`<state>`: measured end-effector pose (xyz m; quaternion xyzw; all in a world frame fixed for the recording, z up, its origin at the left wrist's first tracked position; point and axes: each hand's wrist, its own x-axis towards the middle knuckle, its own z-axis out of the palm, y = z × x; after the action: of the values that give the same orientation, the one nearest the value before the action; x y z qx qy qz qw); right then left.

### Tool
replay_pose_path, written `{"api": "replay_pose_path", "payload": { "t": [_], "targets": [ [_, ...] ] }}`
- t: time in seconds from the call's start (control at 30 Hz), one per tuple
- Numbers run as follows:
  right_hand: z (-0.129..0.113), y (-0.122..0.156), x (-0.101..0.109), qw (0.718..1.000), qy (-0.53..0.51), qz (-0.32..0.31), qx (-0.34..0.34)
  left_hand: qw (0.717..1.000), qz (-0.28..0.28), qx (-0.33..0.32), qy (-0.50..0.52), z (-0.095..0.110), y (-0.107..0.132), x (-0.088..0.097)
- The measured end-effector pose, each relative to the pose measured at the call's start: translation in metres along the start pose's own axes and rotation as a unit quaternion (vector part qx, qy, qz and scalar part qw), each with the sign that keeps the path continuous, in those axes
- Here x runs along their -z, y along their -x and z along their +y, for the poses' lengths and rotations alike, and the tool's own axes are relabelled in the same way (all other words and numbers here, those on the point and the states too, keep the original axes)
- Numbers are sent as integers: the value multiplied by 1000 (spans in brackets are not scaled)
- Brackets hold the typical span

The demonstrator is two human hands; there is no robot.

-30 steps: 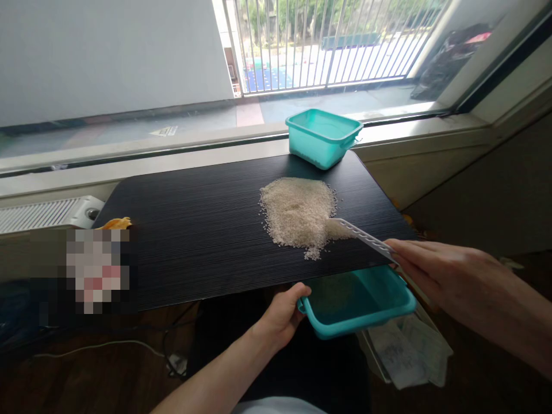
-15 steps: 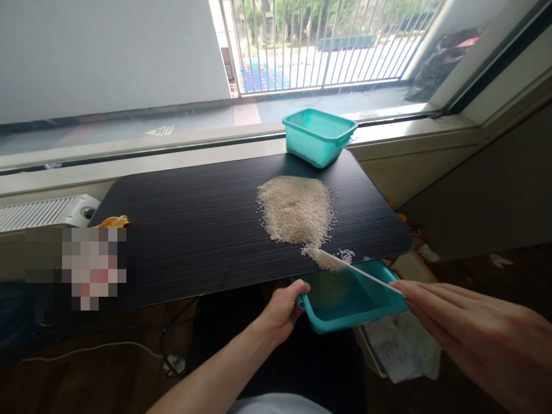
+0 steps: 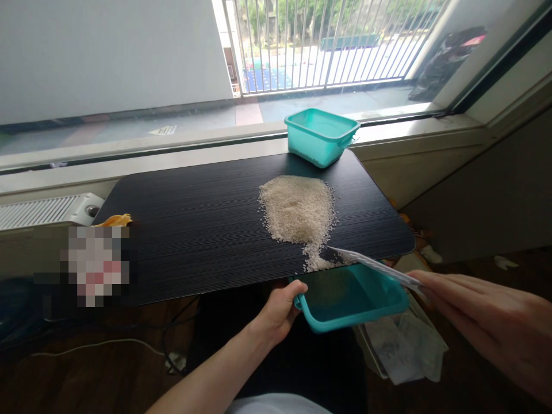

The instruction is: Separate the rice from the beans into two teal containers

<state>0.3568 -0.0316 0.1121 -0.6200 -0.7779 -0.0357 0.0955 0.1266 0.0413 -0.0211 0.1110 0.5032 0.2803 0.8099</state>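
A broad heap of rice [image 3: 297, 210] lies on the dark table [image 3: 194, 230], with a thin trail of grains running to the front edge. My left hand [image 3: 284, 307] grips the left rim of a teal plastic tub [image 3: 340, 326], which sits under that edge, below the trail. Inside the tub the bottom is shadowed, and I cannot tell how much rice is there. My right hand [image 3: 478, 316] pinches a thin white flat strip [image 3: 379, 266], blurred by motion. The strip's far end is at the table's edge, just right of the trail.
A second teal tub [image 3: 319, 141] stands at the table's back right corner by the window sill. To the left are a radiator [image 3: 47, 213] and a yellow cloth [image 3: 114, 221]. A cable [image 3: 95, 345] runs over the floor; papers [image 3: 401, 348] lie below right.
My right hand has moved slightly right, drawing the strip away from the rice. The small patch of grains at the edge has shifted and a trail now joins it to the heap.
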Motion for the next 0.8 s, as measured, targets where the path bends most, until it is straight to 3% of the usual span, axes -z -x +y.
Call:
{"api": "replay_pose_path", "payload": {
  "t": [0.1,0.17,0.27,0.4,0.57,0.67,0.8],
  "targets": [
    [-7,5,2,1000,-18,3,24,1000,0,-6,-11,1,1,1],
    [-3,6,3,1000,5,15,10,1000,-5,-8,-11,1,2,2],
    [8,5,2,998,39,26,42,1000,-7,-2,-6,2,2,3],
    [4,3,1,999,17,5,52,1000,-10,-7,-8,5,4,7],
    [-8,-17,3,998,-25,7,56,1000,0,-23,-12,9,7,16],
    [-10,-35,3,995,-59,-28,72,1000,-1,-28,-8,10,7,20],
    [-19,-35,1,990,-87,-54,96,1000,-8,-27,-6,11,8,24]
  ]
}}
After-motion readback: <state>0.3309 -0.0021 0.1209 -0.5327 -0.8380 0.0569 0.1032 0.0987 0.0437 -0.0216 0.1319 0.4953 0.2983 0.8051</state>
